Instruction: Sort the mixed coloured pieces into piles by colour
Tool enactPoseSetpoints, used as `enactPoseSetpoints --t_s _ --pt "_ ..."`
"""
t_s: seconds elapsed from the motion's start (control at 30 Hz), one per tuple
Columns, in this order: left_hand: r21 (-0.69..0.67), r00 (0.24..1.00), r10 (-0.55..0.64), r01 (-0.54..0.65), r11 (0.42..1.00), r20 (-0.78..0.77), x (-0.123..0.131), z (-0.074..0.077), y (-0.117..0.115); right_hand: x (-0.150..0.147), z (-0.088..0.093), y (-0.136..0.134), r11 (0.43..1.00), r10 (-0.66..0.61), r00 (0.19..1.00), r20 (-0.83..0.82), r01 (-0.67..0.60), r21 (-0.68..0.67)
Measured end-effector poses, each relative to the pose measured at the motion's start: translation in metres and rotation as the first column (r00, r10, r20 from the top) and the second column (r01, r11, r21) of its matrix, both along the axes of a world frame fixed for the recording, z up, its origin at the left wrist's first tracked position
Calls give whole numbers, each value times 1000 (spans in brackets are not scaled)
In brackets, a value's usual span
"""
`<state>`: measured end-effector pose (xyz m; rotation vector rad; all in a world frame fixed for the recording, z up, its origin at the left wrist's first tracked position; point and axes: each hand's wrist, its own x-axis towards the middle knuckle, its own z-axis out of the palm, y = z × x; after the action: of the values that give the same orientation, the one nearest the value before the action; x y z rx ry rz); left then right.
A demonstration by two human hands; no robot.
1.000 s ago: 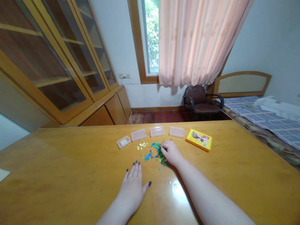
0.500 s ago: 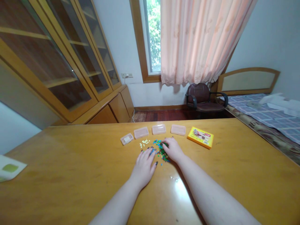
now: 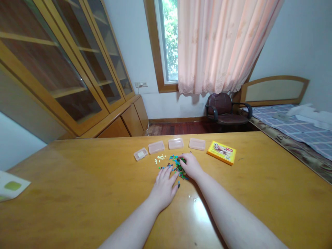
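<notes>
A loose heap of tiny coloured pieces (image 3: 180,169), mostly green and blue with some brown, lies on the wooden table (image 3: 90,193). My left hand (image 3: 164,186) rests at the heap's near left side, fingers spread and touching small pieces at their tips. My right hand (image 3: 191,165) curves over the right side of the heap, its fingertips among the pieces; whether any piece is pinched there is hidden. Several pale yellow pieces (image 3: 159,159) form a separate group to the left.
Behind the heap stand three clear plastic boxes, the left one (image 3: 156,147), middle one (image 3: 175,143) and right one (image 3: 197,144). A smaller clear box (image 3: 140,154) holds something white. At right lies a yellow box (image 3: 222,152); a paper sheet (image 3: 12,185) is far left.
My left hand has moved slightly right and toward me, closer to the heap, exposing small pieces by its fingertips. My right hand has barely moved.
</notes>
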<state>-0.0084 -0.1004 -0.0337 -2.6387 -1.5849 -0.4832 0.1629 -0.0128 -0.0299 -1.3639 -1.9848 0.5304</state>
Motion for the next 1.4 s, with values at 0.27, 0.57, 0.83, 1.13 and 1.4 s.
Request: enactPoseSetpoints --t_s 0.27,0.57,0.83,1.13,1.4 --pt "17 998 61 -61 998 2 -3 -1 0 1 2 -1 1000 9 1000 13 -9 5" --pt "-18 999 49 -50 999 -24 -3 -1 1 0 1 -1 1000 16 1000 13 -16 17" --pt "-30 1000 -30 30 999 2 -1 2 -1 1 1 0 1000 23 1000 10 -23 20" --pt "-48 999 -48 48 998 2 1 5 -2 0 4 -1 1000 13 1000 21 -13 1" --pt "-29 998 -13 15 999 53 -3 4 0 1 2 0 1000 16 1000 22 -15 -6"
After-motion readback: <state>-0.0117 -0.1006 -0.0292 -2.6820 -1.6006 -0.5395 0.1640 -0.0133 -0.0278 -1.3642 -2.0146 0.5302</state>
